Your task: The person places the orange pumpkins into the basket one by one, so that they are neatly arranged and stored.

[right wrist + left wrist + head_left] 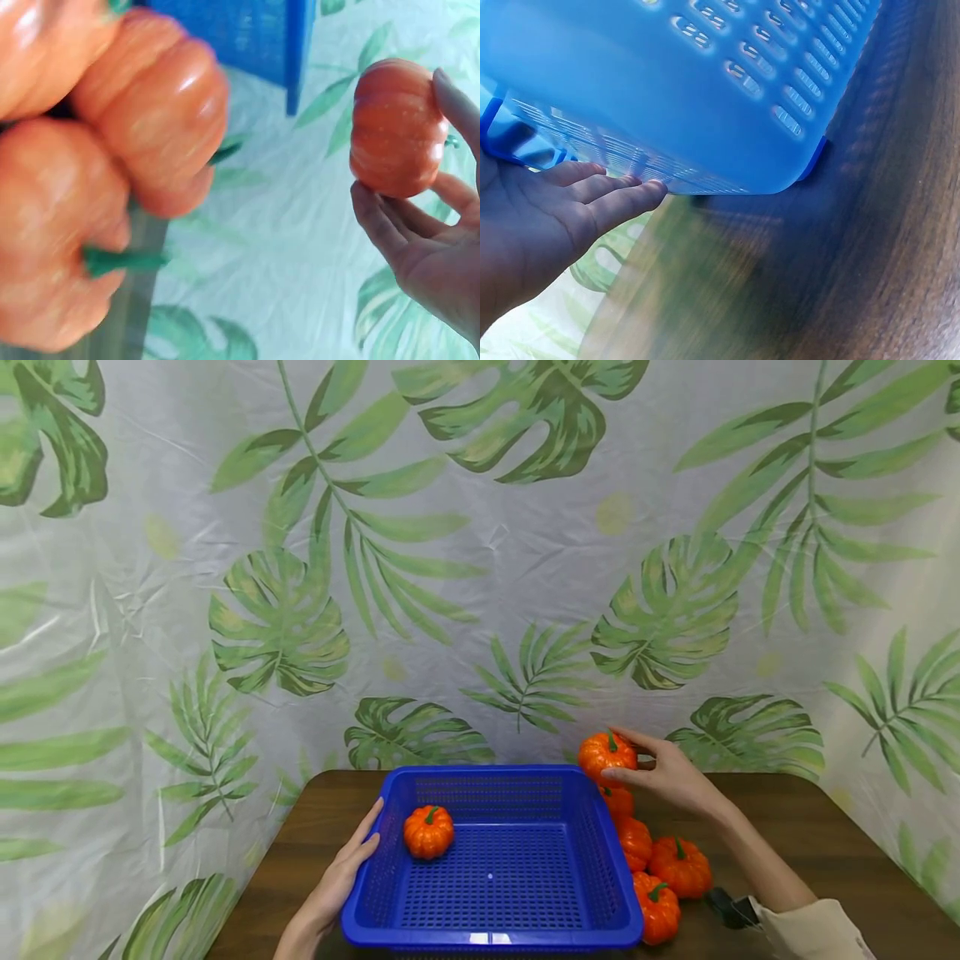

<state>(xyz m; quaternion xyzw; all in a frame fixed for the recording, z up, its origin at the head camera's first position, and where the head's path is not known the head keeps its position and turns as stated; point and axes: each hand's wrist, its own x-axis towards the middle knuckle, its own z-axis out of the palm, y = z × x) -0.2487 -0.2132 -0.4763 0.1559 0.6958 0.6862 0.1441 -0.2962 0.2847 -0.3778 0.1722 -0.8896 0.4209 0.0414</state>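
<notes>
A blue plastic basket (pixel 491 939) stands on the table with one orange pumpkin (pixel 429 832) inside, at its left. The left hand (pixel 335 881) rests against the basket's left side, its fingers fairly straight; in the left wrist view the fingers of the hand (pixel 570 206) touch the basket wall (pixel 652 97). Over the basket's back right corner, the right hand (pixel 663 772) holds a pumpkin (pixel 606 757) between thumb and fingers. The right wrist view shows this pumpkin (pixel 397 127) pinched in the right hand (pixel 431 247), held up with its green stem towards the palm.
Several more pumpkins (pixel 680 867) lie on the table along the basket's right side. A small black object (pixel 729 908) is beside the right forearm. Wooden table (pixel 330 810) shows left of the basket, and a leaf-patterned cloth (pixel 525 568) hangs behind.
</notes>
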